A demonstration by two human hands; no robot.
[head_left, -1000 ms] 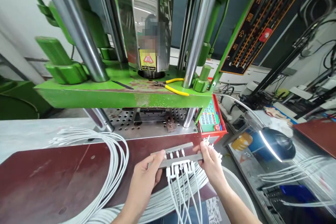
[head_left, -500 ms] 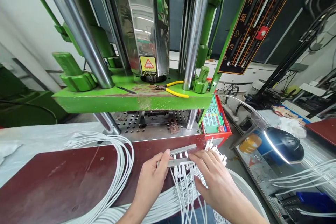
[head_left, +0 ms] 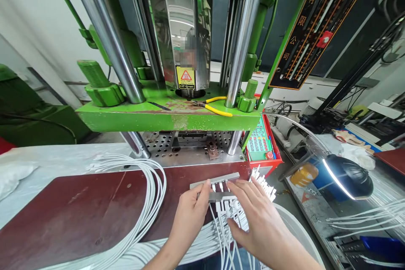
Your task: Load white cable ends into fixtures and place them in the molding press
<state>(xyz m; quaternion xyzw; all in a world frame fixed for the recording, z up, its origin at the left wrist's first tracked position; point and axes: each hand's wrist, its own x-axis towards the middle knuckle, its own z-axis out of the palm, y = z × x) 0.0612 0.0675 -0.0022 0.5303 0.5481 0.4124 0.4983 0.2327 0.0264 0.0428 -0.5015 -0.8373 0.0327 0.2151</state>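
Observation:
A metal clamp fixture of two flat bars lies over the dark red board; I point at its front bar point(head_left: 220, 196) and back bar point(head_left: 232, 176). White cable connectors point(head_left: 223, 207) sit in a row across the front bar, their cables hanging towards me. My left hand point(head_left: 191, 211) pinches the left end of the front bar between thumb and fingers. At the right end, my right hand point(head_left: 262, 215) rests its fingertips on the fixture near the connectors. Its fingers are stretched out and the thumb stands apart. Those fingers hide the fixture's right end.
Behind the dark red board point(head_left: 95, 206) stands a green press point(head_left: 177, 121) with yellow-handled pliers point(head_left: 218, 112) on its ledge. A coil of white cables point(head_left: 155, 194) lies to the left. On the right are a red control box point(head_left: 278, 161), a white bin point(head_left: 295, 223) and a lamp point(head_left: 349, 177).
The view has shifted slightly, so most things sit a little further right. My right thumb has spread further from its fingers. The left hand keeps its pinch.

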